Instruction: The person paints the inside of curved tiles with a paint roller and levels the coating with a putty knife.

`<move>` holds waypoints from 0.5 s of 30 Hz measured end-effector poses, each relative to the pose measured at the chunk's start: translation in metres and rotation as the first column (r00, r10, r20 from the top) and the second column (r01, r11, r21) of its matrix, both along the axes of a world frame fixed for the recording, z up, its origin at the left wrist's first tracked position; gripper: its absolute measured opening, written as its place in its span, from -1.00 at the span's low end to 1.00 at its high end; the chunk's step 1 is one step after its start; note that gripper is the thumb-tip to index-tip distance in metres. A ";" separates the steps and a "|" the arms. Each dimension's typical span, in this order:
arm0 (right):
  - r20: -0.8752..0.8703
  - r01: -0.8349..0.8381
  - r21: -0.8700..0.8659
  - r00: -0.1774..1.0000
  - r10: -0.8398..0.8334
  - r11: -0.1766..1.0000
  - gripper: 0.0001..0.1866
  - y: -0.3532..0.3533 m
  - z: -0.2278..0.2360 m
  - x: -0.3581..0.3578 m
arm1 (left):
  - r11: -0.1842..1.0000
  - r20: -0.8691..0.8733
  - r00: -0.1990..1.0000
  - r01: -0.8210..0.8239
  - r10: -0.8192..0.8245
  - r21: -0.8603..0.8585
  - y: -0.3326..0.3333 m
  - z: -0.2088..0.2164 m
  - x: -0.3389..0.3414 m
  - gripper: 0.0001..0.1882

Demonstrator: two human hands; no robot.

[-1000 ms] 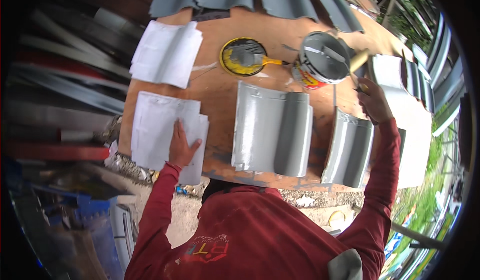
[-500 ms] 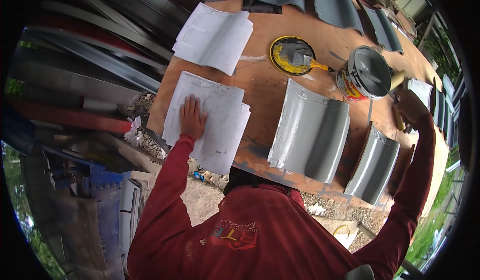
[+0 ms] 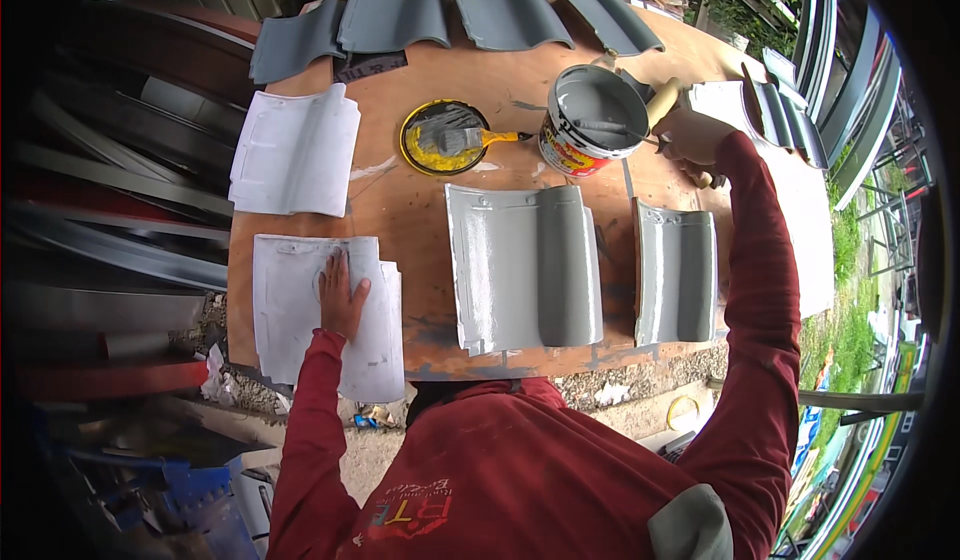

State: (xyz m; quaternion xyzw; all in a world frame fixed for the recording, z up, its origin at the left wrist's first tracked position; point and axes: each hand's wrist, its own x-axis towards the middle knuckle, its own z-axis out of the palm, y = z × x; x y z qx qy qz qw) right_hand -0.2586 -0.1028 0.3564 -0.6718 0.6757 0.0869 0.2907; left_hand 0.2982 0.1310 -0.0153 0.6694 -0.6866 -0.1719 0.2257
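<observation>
My left hand [image 3: 342, 300] lies flat with its fingers out on an unpainted white roof tile [image 3: 285, 290] at the near left edge of the table. My right hand [image 3: 690, 138] is closed round a wooden-handled tool [image 3: 712, 179], just right of the paint bucket [image 3: 575, 155]. The tool's working end seems to reach into the bucket; its kind is not clear. Grey paint [image 3: 598, 105] fills part of the bucket. Between my arms lie a wide wet grey tile [image 3: 525, 270] and a second grey tile [image 3: 677, 275], seen narrower.
A flat brush [image 3: 462, 141] rests on a yellow, paint-smeared lid [image 3: 425, 155]. Another white tile [image 3: 290, 150] lies at the left. Several grey tiles [image 3: 395, 15] line the wooden table's [image 3: 400, 80] far edge, and more stand at the right. Metal lengths [image 3: 130, 230] are stacked left of the table.
The view has turned, so the table now sits straighter and further left. My left hand stays on the white tile; my right hand stays beside the bucket with the tool.
</observation>
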 end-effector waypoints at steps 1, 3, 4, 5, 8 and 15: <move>-0.033 -0.042 0.018 0.999 0.042 0.999 -0.50 0.002 0.012 -0.001 | 0.997 0.030 0.997 -0.073 0.073 -0.021 -0.005 -0.002 -0.005 -0.14; -0.066 -0.081 0.032 0.994 0.083 0.996 -0.49 0.000 0.022 -0.008 | 0.994 -0.002 0.995 -0.102 0.102 -0.025 -0.001 -0.006 -0.013 -0.15; -0.020 -0.034 -0.014 0.999 0.033 0.999 -0.49 -0.004 0.024 -0.010 | 0.990 -0.030 0.990 -0.137 0.136 -0.022 0.007 -0.007 -0.016 -0.16; 0.030 0.028 -0.051 0.999 -0.027 0.998 -0.49 -0.003 0.022 -0.016 | 0.992 -0.028 0.991 -0.128 0.127 -0.022 0.017 -0.002 -0.024 -0.16; 0.054 0.048 -0.125 0.998 -0.042 0.991 -0.52 -0.003 -0.009 -0.018 | 0.991 -0.078 0.994 -0.086 0.078 -0.102 0.052 0.020 -0.053 -0.18; -0.001 0.054 -0.067 0.999 -0.054 0.996 -0.62 0.034 0.003 -0.010 | 0.981 0.173 0.966 -0.186 0.194 -0.061 0.144 0.028 -0.075 -0.17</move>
